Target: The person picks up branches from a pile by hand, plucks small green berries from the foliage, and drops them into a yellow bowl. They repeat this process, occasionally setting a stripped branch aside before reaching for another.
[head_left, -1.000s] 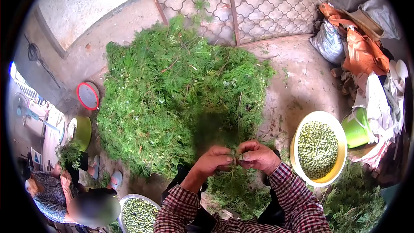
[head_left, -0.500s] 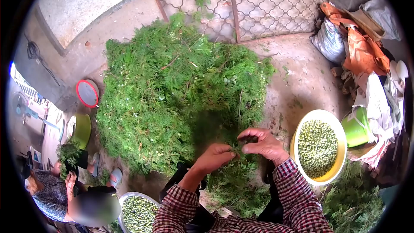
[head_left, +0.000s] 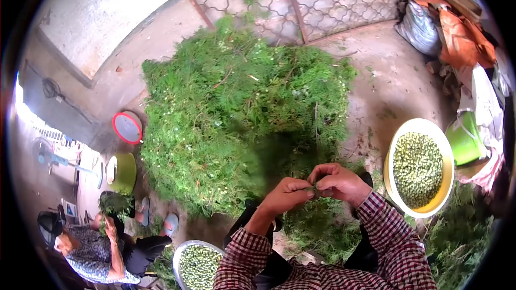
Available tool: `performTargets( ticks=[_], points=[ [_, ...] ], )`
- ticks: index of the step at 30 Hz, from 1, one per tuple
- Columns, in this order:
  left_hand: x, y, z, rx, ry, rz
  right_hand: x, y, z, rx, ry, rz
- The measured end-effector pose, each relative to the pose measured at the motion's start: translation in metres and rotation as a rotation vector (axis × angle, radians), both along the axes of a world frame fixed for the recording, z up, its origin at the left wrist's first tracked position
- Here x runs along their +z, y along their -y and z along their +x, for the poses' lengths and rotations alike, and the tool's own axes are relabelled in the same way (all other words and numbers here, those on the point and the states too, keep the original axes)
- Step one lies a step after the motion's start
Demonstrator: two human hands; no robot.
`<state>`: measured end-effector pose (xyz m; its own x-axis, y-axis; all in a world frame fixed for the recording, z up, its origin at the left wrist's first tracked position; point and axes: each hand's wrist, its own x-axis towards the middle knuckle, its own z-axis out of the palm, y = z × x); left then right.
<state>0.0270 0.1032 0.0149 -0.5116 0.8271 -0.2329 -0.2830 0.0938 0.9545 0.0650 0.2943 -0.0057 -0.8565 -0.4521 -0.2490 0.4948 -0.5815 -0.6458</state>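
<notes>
My left hand point(head_left: 287, 196) and my right hand point(head_left: 341, 183) meet over my lap, fingertips almost touching. Thumb and fingers of each are pinched round a small green evergreen sprig point(head_left: 316, 189); most of it is hidden by the fingers. Below them, cut evergreen sprigs point(head_left: 317, 231) lie between my legs. Just ahead rises a big heap of leafy evergreen branches point(head_left: 236, 113), with pale berries dotted among the leaves. To the right of my right hand stands a yellow basin point(head_left: 447, 182) filled with small round green berries point(head_left: 418, 169).
Another basin point(head_left: 177, 274) of green berries sits at lower left, near a seated co-worker point(head_left: 91, 252) holding a sprig. A red-rimmed container point(head_left: 128, 127) and a green bucket point(head_left: 123, 173) stand left of the heap. Sacks point(head_left: 422, 29), a bright green bucket point(head_left: 466, 139) and more branches point(head_left: 457, 236) line the right.
My hands have come closer together, and their fingertips now nearly meet at the sprig. The view has shifted, so the surroundings on the left sit further right. The co-worker's head has turned or lifted.
</notes>
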Motion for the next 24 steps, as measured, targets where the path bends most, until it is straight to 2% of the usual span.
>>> performTargets(
  ticks=[2, 4, 5, 7, 9, 12, 18, 24],
  points=[
    [0.003, 0.001, 0.001, -0.002, 0.026, 0.015, -0.002, -0.004, -0.002, -0.013, 0.095, -0.123],
    [0.003, 0.002, 0.004, 0.027, 0.007, 0.031, 0.002, -0.011, 0.000, -0.056, 0.069, -0.206],
    [-0.002, 0.000, 0.004, 0.142, -0.009, 0.020, 0.003, -0.014, 0.000, -0.068, 0.049, -0.247],
    [-0.008, 0.006, -0.007, 0.235, 0.100, 0.154, 0.002, -0.019, 0.001, -0.052, -0.001, -0.349],
    [-0.010, 0.002, -0.004, 0.413, 0.117, 0.217, 0.008, -0.020, 0.005, -0.089, 0.017, -0.262],
    [-0.026, 0.003, 0.004, 0.527, 0.145, 0.264, 0.004, -0.023, 0.009, -0.050, -0.021, -0.027],
    [-0.040, 0.004, 0.042, 0.521, 0.168, 0.240, 0.005, -0.011, 0.028, 0.090, -0.155, 0.387],
    [-0.031, 0.001, 0.085, 0.578, 0.179, 0.154, 0.001, -0.008, 0.041, 0.160, -0.277, 0.528]
  ],
)
